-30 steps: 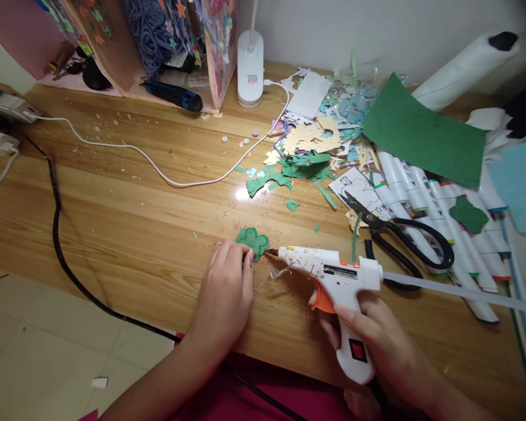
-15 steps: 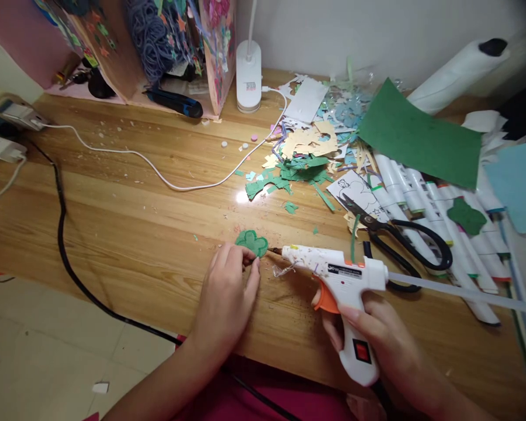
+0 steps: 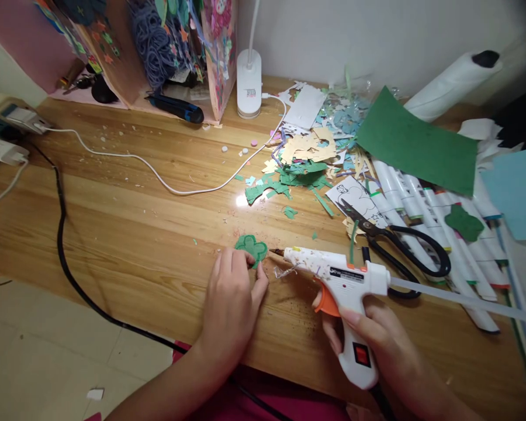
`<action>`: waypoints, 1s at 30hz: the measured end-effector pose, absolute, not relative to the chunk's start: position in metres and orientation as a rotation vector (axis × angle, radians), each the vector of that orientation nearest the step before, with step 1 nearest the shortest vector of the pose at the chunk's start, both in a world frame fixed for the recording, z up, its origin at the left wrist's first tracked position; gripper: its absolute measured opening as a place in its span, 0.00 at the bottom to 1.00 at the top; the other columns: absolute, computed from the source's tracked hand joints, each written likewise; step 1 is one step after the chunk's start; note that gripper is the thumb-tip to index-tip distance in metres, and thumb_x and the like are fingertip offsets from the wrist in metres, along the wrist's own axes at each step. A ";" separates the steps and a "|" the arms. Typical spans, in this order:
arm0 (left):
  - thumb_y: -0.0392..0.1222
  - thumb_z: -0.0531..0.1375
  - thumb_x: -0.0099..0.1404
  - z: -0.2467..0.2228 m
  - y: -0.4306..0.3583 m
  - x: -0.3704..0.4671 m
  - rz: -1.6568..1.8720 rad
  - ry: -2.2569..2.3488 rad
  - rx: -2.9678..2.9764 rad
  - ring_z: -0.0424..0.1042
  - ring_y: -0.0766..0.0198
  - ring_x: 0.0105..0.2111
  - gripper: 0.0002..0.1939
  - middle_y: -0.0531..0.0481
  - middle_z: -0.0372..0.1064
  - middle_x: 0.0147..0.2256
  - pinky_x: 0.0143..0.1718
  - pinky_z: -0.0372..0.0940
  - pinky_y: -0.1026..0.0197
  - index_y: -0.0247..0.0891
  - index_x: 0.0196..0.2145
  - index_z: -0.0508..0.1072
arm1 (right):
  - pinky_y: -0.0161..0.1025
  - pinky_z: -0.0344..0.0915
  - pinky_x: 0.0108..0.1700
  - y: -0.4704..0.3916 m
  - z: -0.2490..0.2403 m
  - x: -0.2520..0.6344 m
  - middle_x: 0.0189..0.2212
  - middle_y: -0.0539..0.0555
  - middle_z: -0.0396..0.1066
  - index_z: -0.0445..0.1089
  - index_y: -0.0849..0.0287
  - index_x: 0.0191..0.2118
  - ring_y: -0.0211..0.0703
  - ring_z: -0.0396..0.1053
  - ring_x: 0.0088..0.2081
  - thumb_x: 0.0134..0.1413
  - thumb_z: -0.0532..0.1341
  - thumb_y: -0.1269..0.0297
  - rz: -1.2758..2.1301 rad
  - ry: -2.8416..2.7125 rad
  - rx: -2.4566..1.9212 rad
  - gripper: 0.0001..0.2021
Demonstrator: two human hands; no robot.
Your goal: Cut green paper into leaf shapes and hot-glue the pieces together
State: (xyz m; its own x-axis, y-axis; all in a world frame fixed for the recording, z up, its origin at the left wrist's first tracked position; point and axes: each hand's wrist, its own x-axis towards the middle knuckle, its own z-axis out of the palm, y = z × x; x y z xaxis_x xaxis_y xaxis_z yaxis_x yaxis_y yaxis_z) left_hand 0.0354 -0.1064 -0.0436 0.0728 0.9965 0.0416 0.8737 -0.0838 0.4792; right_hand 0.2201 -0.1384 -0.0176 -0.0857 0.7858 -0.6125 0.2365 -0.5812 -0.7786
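A small green paper flower [image 3: 253, 248] with a darker outline lies near the table's front. My left hand [image 3: 234, 292] is closed on its lower edge, fingertips and thumb at the paper. In my right hand [image 3: 372, 333] is a white hot glue gun [image 3: 333, 263] with an orange trigger and a red switch. Its brown nozzle points left, just beside the flower's right edge; whether they touch I cannot tell. A clear wisp of dried glue [image 3: 284, 271] hangs under the nozzle. A long glue stick [image 3: 456, 299] juts from the gun's back.
Black scissors [image 3: 394, 240] lie behind the gun, beside several white markers [image 3: 438, 216]. Green paper scraps [image 3: 267, 190] and other offcuts heap up at the back, near a green sheet [image 3: 421, 140]. A white cable [image 3: 175, 190] and a black cord [image 3: 63, 251] cross the left side.
My left hand's thumb has moved slightly right and down, away from the flower's lower right. The nozzle stays close to the flower's right edge. The whole view has shifted slightly.
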 end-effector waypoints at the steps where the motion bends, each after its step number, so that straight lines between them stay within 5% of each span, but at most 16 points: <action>1: 0.35 0.56 0.62 -0.043 -0.106 0.037 0.508 1.878 2.035 0.64 0.56 0.34 0.03 0.47 0.62 0.31 0.36 0.62 0.53 0.37 0.32 0.62 | 0.33 0.52 0.15 -0.138 -0.017 0.220 0.11 0.48 0.59 0.63 0.58 0.15 0.35 0.56 0.13 0.52 0.51 0.45 1.706 -1.120 -1.755 0.24; 14: 0.40 0.54 0.65 -0.029 -0.103 0.001 0.617 1.725 1.752 0.67 0.61 0.38 0.05 0.48 0.66 0.37 0.39 0.63 0.58 0.40 0.38 0.68 | 0.32 0.58 0.16 -0.135 -0.033 0.229 0.15 0.50 0.65 0.66 0.59 0.27 0.37 0.59 0.16 0.52 0.53 0.48 1.495 -0.975 -1.573 0.18; 20: 0.44 0.61 0.59 -0.040 -0.078 -0.012 0.586 1.673 1.850 0.64 0.57 0.46 0.18 0.45 0.65 0.43 0.48 0.60 0.53 0.37 0.46 0.65 | 0.32 0.57 0.15 -0.130 -0.033 0.225 0.17 0.48 0.64 0.68 0.60 0.37 0.37 0.58 0.16 0.51 0.55 0.50 1.370 -0.898 -1.503 0.17; 27: 0.45 0.61 0.58 -0.037 -0.062 -0.017 0.548 1.484 1.660 0.63 0.64 0.28 0.10 0.52 0.64 0.28 0.30 0.59 0.63 0.37 0.36 0.70 | 0.33 0.54 0.16 -0.125 -0.039 0.224 0.14 0.49 0.61 0.63 0.59 0.21 0.36 0.56 0.15 0.53 0.52 0.50 1.341 -0.981 -1.481 0.19; 30: 0.48 0.56 0.61 -0.026 -0.058 -0.022 0.534 1.389 1.586 0.63 0.65 0.28 0.12 0.52 0.64 0.26 0.29 0.58 0.64 0.36 0.28 0.69 | 0.33 0.55 0.17 -0.123 -0.036 0.222 0.16 0.49 0.61 0.62 0.58 0.23 0.36 0.57 0.17 0.54 0.52 0.51 1.323 -0.965 -1.494 0.17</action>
State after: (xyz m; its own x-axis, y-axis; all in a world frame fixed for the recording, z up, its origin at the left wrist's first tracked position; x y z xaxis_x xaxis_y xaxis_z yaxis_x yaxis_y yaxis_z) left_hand -0.0218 -0.0579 -0.0261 0.2657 0.9326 -0.2444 0.5283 0.0712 0.8460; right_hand 0.2222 -0.1233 -0.0356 0.1257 0.9467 -0.2967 -0.0070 -0.2982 -0.9545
